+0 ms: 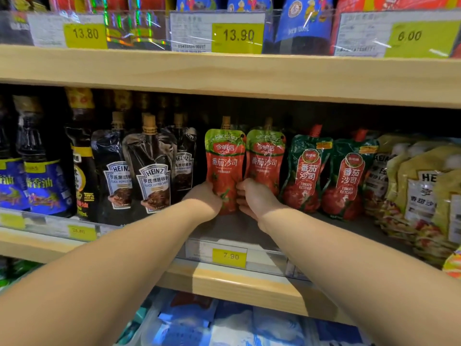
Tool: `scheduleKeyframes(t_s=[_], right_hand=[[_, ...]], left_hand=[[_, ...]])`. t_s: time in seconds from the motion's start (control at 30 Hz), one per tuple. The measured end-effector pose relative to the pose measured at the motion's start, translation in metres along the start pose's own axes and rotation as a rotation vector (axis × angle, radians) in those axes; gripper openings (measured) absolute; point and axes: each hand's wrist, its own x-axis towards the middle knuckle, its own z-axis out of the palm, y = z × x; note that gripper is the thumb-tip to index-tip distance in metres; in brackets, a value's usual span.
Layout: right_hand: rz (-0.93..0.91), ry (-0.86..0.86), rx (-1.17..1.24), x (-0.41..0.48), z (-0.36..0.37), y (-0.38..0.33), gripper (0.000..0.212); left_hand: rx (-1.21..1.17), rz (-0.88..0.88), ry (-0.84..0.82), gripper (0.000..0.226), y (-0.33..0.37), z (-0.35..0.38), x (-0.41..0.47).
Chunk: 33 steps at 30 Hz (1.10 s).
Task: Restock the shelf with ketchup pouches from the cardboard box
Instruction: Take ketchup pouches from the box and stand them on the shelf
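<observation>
Place: a grocery shop aisle, close against stocked shelving.
Landmark: a yellow price tag reading 7.90, on the front edge of a pale wooden shelf.
Just above the tag: identical red ketchup pouches, facing out.
Above left of it: black Heinz sauce pouches, dark bottles.
Above right of it: green-topped ketchup pouches, yellow pouches.
High above it: an upper shelf board with yellow tags 13.80, 13.90, 6.00.
Below it: blue-and-white packets.
</observation>
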Motion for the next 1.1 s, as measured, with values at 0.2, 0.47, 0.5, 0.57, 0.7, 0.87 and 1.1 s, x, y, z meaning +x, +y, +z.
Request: scheduleKeyframes(t_s=[0.2,0.47,0.5,0.57,0.7,0.87,1.1], right_hand=[[0.021,-0.043,0.040,0.017,0.003,0.007,0.040],[0.016,-0.062,0.054,0.018,0.005,0.012,0.042],[-0.003,-0.055,0.049,0.018,0.004,0.012,0.042],[-0.062,-0.014,0.024,0.016,0.003,0.011,0.040],[-0.223,0.118,-0.006,0.007,-0.006,0.008,0.025],[-0.389,0.183,-0.090,-0.033,0.000,-0.007,0.016],[-0.678,0.081,-0.025,-0.125,0.042,0.006,0.015]], left_hand=[[-0.031,0.048,-0.016,0.038,-0.003,0.009,0.018],[-0.016,0.067,-0.066,0.040,0.004,0.010,0.025],[-0.037,0.050,-0.058,0.040,0.004,0.009,0.023],[-0.118,0.030,-0.009,0.040,0.005,0.005,0.018],[-0.403,0.124,0.126,0.036,0.007,-0.008,-0.001],[-0.699,0.149,0.226,0.025,-0.003,-0.028,-0.046],[-0.845,-0.039,0.297,0.019,-0.066,-0.044,-0.124]])
